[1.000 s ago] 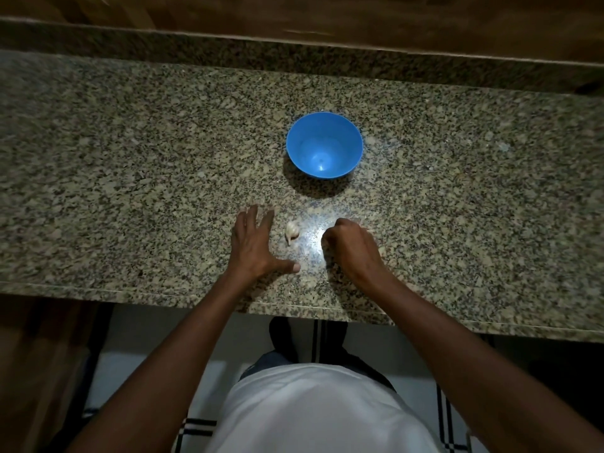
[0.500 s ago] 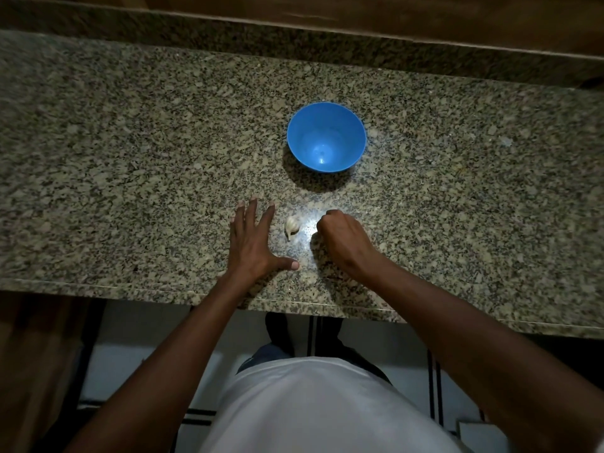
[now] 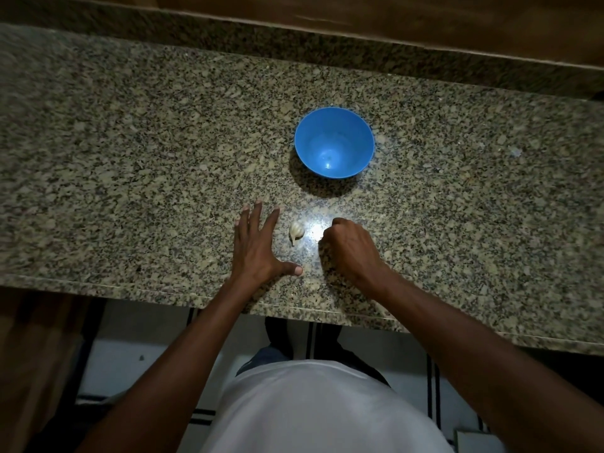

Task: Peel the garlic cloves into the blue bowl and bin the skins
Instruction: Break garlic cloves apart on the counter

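A small white garlic bulb (image 3: pixel 296 231) lies on the granite counter (image 3: pixel 130 158) between my two hands. My left hand (image 3: pixel 258 246) rests flat on the counter just left of it, fingers straight and spread, thumb pointing right. My right hand (image 3: pixel 351 248) sits just right of the garlic with its fingers curled under into a fist; nothing shows inside it. Neither hand touches the garlic. The blue bowl (image 3: pixel 334 142) stands upright and empty a short way behind the garlic.
The counter's front edge (image 3: pixel 163 289) runs just below my wrists. A raised granite strip and a wooden wall (image 3: pixel 425 18) close the back. Tiled floor (image 3: pixel 137 348) shows below. No bin is in view.
Both hands and the garlic keep nearly the same places; only the camera has shifted slightly.
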Motion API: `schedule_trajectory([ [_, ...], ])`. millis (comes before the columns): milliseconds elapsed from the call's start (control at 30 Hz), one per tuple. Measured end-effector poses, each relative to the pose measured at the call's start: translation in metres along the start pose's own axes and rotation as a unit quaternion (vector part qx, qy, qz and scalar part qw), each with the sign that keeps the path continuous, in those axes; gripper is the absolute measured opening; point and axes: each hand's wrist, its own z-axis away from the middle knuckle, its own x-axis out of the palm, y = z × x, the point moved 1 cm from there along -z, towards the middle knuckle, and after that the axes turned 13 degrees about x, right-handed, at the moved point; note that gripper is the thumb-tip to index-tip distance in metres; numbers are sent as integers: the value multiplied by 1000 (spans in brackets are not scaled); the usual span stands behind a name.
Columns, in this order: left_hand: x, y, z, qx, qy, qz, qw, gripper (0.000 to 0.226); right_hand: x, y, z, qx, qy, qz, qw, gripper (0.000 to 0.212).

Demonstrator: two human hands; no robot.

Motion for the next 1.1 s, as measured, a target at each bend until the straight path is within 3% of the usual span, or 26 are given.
schedule_trajectory([
  [67, 0, 0, 1, 0, 3, 17, 1000, 142, -4, 8, -6, 77, -50, -155, 984, 8],
  [100, 0, 2, 3, 3, 25, 38, 999, 135, -8, 12, -6, 128, -81, -262, 953, 6],
  [200, -5, 15, 13, 58, 162, 117, 978, 79, -17, 19, 4, 215, -143, -539, 802, 14],
  [300, -12, 45, 22, 110, 215, 179, 954, 33, -24, 19, 17, 202, -193, -598, 751, 24],
  [400, -9, 64, 19, 133, 192, 222, 947, 26, -30, 20, 22, 202, -200, -633, 720, 25],
  [733, 4, 72, 12, 122, 192, 235, 945, 14, -29, 18, 36, 208, -132, -550, 798, 11],
  [867, 11, 78, 13, 67, 211, 277, 935, 9, -24, 10, 38, 220, -53, -475, 850, 7],
  [967, 13, 81, 12, 22, 211, 324, 922, 8, -22, 5, 39, 211, -11, -452, 867, 8],
  [1100, 15, 81, 11, -33, 191, 412, 890, 7, -16, 3, 42, 163, 35, -384, 908, 8],
])
